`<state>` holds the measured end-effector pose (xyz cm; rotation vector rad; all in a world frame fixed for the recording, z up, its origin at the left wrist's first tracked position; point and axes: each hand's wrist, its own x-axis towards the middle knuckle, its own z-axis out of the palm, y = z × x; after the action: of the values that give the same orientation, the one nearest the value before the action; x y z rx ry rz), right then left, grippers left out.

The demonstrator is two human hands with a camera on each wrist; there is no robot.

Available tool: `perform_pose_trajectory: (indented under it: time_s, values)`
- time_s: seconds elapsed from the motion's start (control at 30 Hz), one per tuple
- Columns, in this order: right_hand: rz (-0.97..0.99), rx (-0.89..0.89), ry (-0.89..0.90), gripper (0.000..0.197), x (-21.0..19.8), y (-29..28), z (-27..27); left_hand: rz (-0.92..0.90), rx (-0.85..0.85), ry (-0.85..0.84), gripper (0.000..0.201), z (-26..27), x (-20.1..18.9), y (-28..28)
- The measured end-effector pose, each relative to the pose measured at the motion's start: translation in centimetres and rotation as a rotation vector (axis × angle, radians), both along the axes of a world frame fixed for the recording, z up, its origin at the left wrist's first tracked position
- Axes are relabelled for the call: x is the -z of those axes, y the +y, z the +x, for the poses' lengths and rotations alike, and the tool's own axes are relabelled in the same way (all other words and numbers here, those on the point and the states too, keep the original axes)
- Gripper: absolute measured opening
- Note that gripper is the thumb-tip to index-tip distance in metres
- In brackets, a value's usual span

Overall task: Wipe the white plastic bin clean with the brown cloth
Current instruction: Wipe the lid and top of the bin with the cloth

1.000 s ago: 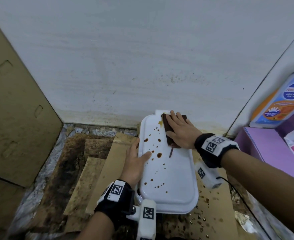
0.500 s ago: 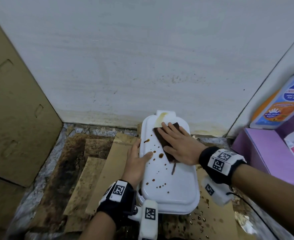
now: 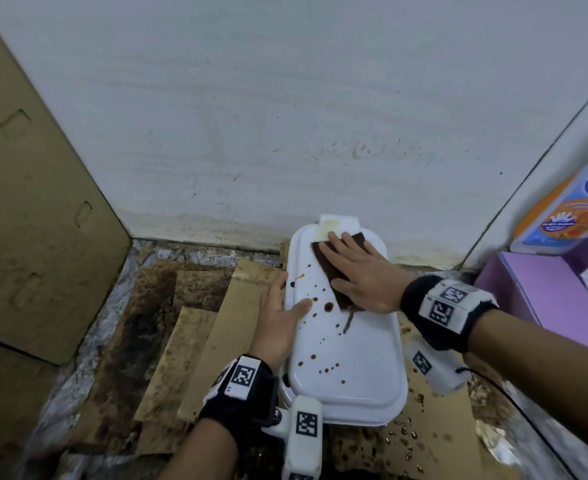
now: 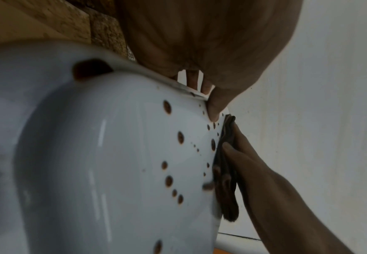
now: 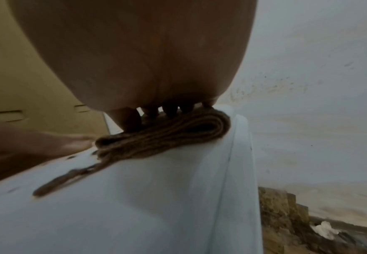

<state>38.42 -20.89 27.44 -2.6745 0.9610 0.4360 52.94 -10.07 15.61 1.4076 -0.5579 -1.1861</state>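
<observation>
The white plastic bin [image 3: 354, 368] lies on the floor against the wall, its broad top speckled with brown drops. My right hand [image 3: 358, 275] presses flat, fingers spread, on the folded brown cloth [image 3: 327, 268] at the bin's far end. A brown streak trails from the cloth's near corner. The right wrist view shows the cloth [image 5: 167, 135] folded in layers under the fingers on the bin [image 5: 156, 197]. My left hand [image 3: 278, 320] holds the bin's left rim, thumb on top and fingers down the side. In the left wrist view the thumb sits on the spotted bin [image 4: 91, 154], close to the cloth [image 4: 225, 180].
A white wall [image 3: 285, 116] stands right behind the bin. A tall cardboard panel [image 3: 36, 220] closes the left side. Stained cardboard sheets [image 3: 195, 334] cover the wet floor. At the right are a purple box [image 3: 534, 292] and an orange and blue bottle [image 3: 569, 209].
My right hand slid the cloth toward me and left, then back toward the wall. Several drops at the bin's far end are gone. The left hand has stayed on the rim.
</observation>
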Motion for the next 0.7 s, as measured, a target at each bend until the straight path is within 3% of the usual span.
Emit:
perform_pose_trajectory:
  time_s: [0.17,0.33,0.43,0.57,0.63,0.7]
  values:
    - [0.002,-0.052,-0.022,0.061,0.3,2.0,-2.1,-0.002,0.013,-0.020,0.085,-0.2,-0.2,0.1]
    - [-0.030,0.154,-0.146,0.066,-0.9,-0.6,-0.4,0.005,0.013,-0.023,0.081,-0.1,-0.2,0.3]
    - [-0.051,0.268,-0.286,0.057,-1.6,-2.3,0.3,0.000,0.028,-0.053,0.065,-0.1,-0.5,0.4]
    - [-0.102,0.356,-0.437,0.053,-2.0,-4.2,1.8,0.005,0.029,-0.048,0.067,-0.1,-0.5,0.3]
    - [-0.083,0.333,-0.417,0.051,-1.7,-4.6,2.8,-0.001,0.021,-0.034,0.066,-0.1,-0.3,0.3]
    - [-0.057,0.233,-0.243,0.052,-0.7,-4.4,3.4,-0.002,0.015,-0.025,0.064,-0.1,-0.3,0.2]
